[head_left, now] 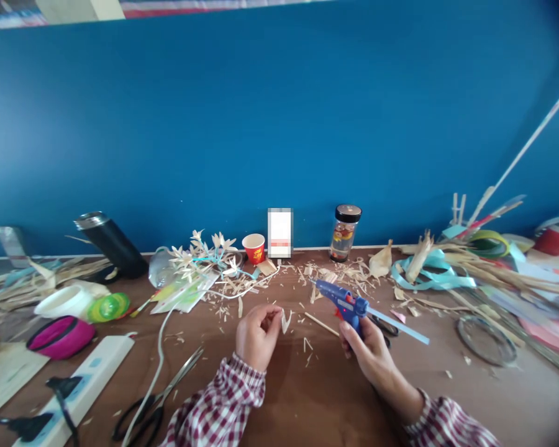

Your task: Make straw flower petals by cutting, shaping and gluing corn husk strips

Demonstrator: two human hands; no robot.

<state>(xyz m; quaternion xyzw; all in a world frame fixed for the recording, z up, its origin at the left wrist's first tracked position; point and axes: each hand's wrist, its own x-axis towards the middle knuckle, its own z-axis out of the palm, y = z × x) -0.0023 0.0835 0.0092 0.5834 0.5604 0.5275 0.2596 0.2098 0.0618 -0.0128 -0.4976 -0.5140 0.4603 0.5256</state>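
Observation:
My right hand (366,351) is wrapped round the handle of a blue hot glue gun (340,297), its nozzle pointing up and left. A long pale glue stick (398,325) sticks out of its back end. Between the thumb and fingers of my left hand (259,335) is pinched a small pale husk petal (286,321). A thin wooden stick (321,324) lies on the table between my hands. Left of the middle, white husk flowers (205,251) on light blue stems rest near the wall.
Scissors (161,400) and a white power strip (81,388) lie at the front left. A black thermos (114,245), a red paper cup (254,248) and a lidded glass jar (345,233) stand along the blue wall. Husk scraps and light blue ribbon (431,270) lie about.

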